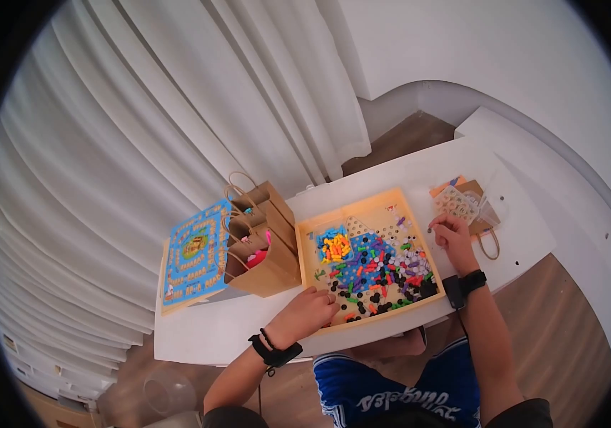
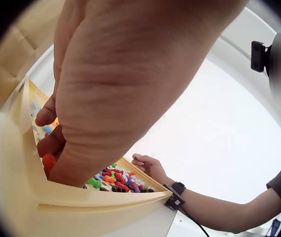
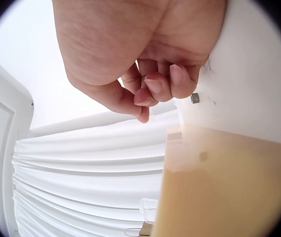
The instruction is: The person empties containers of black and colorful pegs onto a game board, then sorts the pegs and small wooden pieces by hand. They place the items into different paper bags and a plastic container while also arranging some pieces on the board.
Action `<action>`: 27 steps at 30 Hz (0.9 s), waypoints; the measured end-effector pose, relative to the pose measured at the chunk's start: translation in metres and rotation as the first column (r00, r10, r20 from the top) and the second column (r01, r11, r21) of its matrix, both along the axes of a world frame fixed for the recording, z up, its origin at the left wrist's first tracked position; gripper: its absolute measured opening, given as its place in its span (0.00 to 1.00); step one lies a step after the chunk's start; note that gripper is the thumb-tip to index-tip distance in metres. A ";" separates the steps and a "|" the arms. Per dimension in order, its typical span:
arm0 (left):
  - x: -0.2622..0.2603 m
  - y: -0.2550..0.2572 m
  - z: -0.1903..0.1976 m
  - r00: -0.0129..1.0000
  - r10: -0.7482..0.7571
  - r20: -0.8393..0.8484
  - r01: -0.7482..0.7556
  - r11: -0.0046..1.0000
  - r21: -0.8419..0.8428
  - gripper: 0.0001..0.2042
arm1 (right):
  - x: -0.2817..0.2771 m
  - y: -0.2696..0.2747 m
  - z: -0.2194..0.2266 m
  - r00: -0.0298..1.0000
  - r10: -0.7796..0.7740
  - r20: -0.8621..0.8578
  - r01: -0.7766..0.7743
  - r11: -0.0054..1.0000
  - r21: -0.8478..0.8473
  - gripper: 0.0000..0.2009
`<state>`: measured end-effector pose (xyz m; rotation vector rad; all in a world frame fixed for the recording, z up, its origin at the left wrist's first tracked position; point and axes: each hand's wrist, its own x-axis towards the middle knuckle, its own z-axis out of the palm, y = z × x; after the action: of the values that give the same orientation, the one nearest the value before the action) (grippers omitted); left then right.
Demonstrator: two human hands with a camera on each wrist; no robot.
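Note:
In the head view, my left hand [image 1: 309, 312] reaches over the front-left rim of a shallow yellow tray [image 1: 304, 251]. The left wrist view shows its thumb and finger pinching an orange-red piece [image 2: 49, 160]. Many small coloured pegs [image 1: 377, 265] lie loose in the tray, on and around a blue patterned area; a clear box [image 1: 335, 245] there holds yellow, orange and blue pieces. My right hand [image 1: 454, 239] hovers beyond the tray's right rim, fingers curled and thumb near the fingertips; nothing shows in it in the right wrist view [image 3: 148, 74].
Brown paper bags [image 1: 277, 267] stand left of the tray, beside a blue game board [image 1: 197, 246]. At the right lie a clear case [image 1: 457, 203] and a paper bag with a handle [image 1: 492, 245]. Small dark bits are scattered on the white table [image 1: 527, 228]. A cable hangs from my right wrist.

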<state>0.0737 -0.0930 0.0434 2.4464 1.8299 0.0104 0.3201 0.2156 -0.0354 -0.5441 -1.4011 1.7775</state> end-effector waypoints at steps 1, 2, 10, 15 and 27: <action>0.000 0.000 0.001 1.000 -0.008 0.000 0.008 1.000 -0.004 0.05 | 0.000 -0.001 0.000 1.000 0.001 -0.002 -0.001 1.000 0.002 0.03; -0.001 0.000 0.001 1.000 -0.006 -0.001 0.006 1.000 -0.002 0.05 | 0.000 -0.001 0.000 1.000 -0.004 0.002 0.004 1.000 0.000 0.03; -0.037 0.055 0.028 0.959 0.184 0.214 -0.225 0.956 0.189 0.03 | -0.001 -0.001 0.002 1.000 -0.006 0.024 0.006 1.000 0.000 0.04; -0.042 0.087 0.023 0.951 0.186 0.249 -0.261 0.911 0.319 0.05 | -0.002 0.001 -0.002 1.000 -0.012 -0.001 0.012 1.000 -0.008 0.04; -0.001 0.097 -0.018 0.990 0.105 0.094 -0.121 0.976 0.183 0.08 | -0.002 0.002 -0.003 1.000 -0.008 0.002 0.008 1.000 -0.004 0.04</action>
<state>0.0728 0.0040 0.0252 2.4132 2.0129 0.3027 0.3183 0.2181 -0.0381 -0.5532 -1.3953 1.7736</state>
